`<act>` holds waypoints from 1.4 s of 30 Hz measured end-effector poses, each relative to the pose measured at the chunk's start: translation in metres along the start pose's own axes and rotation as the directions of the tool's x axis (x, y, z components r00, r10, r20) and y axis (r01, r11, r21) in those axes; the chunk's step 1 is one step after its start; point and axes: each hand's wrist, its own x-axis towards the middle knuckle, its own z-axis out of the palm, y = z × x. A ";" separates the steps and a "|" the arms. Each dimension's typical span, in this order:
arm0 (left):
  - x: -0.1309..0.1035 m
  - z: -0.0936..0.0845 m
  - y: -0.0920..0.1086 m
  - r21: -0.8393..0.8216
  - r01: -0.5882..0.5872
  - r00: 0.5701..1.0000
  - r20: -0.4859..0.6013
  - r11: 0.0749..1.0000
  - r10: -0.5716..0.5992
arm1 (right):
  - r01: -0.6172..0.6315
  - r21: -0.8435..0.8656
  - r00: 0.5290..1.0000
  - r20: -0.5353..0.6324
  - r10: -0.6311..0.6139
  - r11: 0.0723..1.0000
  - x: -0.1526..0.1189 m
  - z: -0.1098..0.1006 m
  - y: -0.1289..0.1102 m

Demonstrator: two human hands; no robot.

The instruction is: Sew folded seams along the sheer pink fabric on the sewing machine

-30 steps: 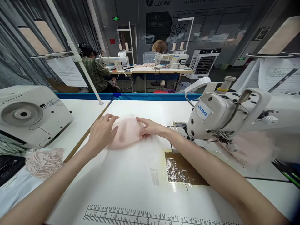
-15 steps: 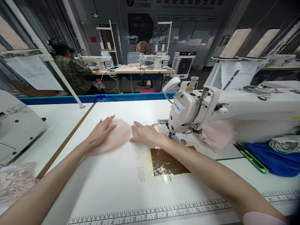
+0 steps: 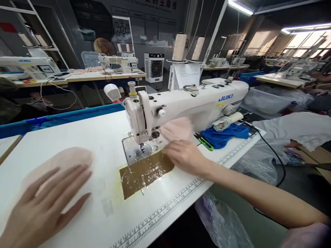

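My left hand [image 3: 51, 201] is open, fingers spread, over the near side of a thin, pale pink rounded fabric piece [image 3: 74, 155] that lies on the white table. My right hand [image 3: 184, 155] is under the arm of the white sewing machine [image 3: 181, 105], to the right of its needle area. Its fingers are bent together at the lower edge of a second pink fabric piece [image 3: 178, 128]; they are blurred and the fingertips partly hidden. A shiny metal needle plate [image 3: 131, 151] and a brown taped patch [image 3: 147, 174] lie between my hands.
Green thread snips [image 3: 207, 144] and a blue cloth [image 3: 224, 136] with a coil of pale cord lie right of the fabric. A ruler strip [image 3: 165, 213] runs along the table's front edge. Thread cones [image 3: 179, 47] stand behind the machine. Plastic bags hang at the right.
The view has swung right. My right hand has left the pink piece on the table and reached the pink fabric beside the machine. My left hand stays at the first piece, fingers more spread.
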 end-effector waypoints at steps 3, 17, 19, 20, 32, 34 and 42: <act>0.033 0.017 0.042 0.024 -0.325 0.945 0.047 0.945 0.324 | -0.311 -0.078 0.948 0.047 0.315 0.947 -0.009 -0.010 0.047; 0.173 0.129 0.154 -0.204 -0.097 0.938 0.309 0.974 0.159 | -0.497 0.068 0.866 -0.021 0.499 0.865 -0.007 -0.011 0.099; 0.185 0.141 0.156 -0.172 -0.041 0.934 0.342 0.984 0.099 | -0.497 0.103 0.866 -0.016 0.501 0.862 -0.005 -0.011 0.104; 0.190 0.148 0.157 -0.162 -0.024 0.934 0.349 0.987 0.080 | -0.489 0.121 0.869 -0.014 0.494 0.864 -0.004 -0.011 0.106; 0.189 0.159 0.157 -0.263 0.083 0.937 0.350 0.961 0.015 | -0.518 0.705 0.791 0.611 -0.044 0.485 -0.034 -0.057 0.020; 0.174 0.132 0.156 -0.290 0.146 0.937 0.348 0.946 -0.038 | -0.559 0.758 0.810 0.586 0.025 0.338 -0.035 -0.041 0.009; 0.098 0.044 0.162 -0.482 0.544 0.811 0.510 0.687 -0.285 | -0.428 0.899 0.848 0.436 0.301 -0.095 -0.001 0.022 -0.034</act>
